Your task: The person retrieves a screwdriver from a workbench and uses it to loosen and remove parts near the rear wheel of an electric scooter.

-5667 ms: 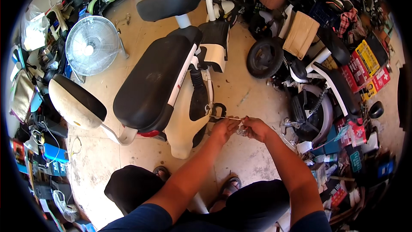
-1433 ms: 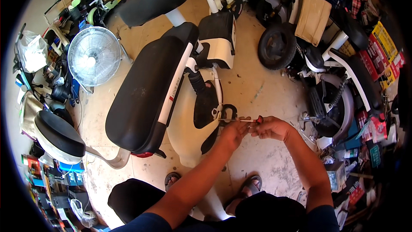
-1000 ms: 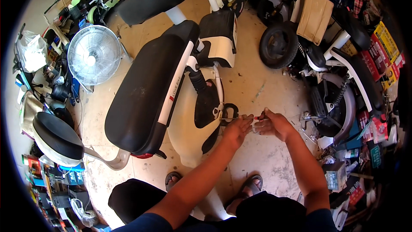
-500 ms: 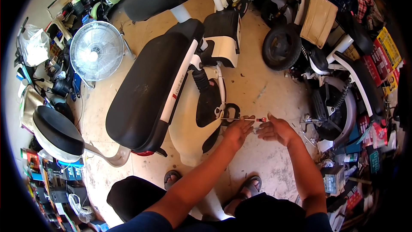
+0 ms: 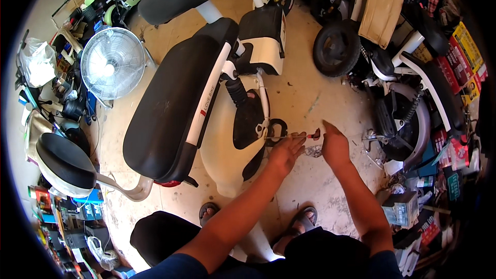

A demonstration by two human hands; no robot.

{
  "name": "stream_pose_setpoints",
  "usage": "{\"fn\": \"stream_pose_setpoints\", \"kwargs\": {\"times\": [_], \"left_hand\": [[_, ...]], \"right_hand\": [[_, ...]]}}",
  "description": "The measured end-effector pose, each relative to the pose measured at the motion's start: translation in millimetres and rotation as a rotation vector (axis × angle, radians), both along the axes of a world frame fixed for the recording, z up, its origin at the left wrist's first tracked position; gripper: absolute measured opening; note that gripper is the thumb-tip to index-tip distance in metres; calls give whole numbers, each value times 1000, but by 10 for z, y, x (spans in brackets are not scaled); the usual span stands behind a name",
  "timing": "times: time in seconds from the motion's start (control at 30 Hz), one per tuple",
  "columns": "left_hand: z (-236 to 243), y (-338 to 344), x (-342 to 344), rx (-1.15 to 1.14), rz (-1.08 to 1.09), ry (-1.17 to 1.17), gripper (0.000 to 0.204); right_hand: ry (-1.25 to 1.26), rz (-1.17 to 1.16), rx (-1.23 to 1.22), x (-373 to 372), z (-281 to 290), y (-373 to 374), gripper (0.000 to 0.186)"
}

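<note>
Left hand point(image 5: 287, 152), fingers loosely spread, lay against a red-handled, thin metal-shafted screwdriver point(image 5: 311, 136) beside the cream plastic wheel cover point(image 5: 219, 157); right hand point(image 5: 336, 146), partly curled, was at the tool's end, hold unclear. Judged risk: tip slipping, if sideways pressure tilted it.

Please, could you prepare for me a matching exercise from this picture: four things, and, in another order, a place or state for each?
1. Round silver wire-caged fan
2. Flat brown cardboard piece
3. Slim red-handled screwdriver
4. Long black padded seat

A. handle near the right hand
B. upper left of the picture
C. white strip along its side
D. beside a black wheel

Pairs: 1-B, 2-D, 3-A, 4-C
</note>
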State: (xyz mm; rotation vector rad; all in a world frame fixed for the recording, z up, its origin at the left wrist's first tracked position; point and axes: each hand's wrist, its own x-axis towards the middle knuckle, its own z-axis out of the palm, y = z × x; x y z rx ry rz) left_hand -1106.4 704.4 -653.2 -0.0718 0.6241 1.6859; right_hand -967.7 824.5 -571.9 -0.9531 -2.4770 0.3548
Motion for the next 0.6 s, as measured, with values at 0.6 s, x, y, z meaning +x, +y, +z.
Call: {"fn": "stream_pose_setpoints", "kwargs": {"times": [0.6], "left_hand": [[45, -43, 49, -69, 62, -26, 33]], "right_hand": [[-151, 145, -425, 107, 109, 9, 41]]}}
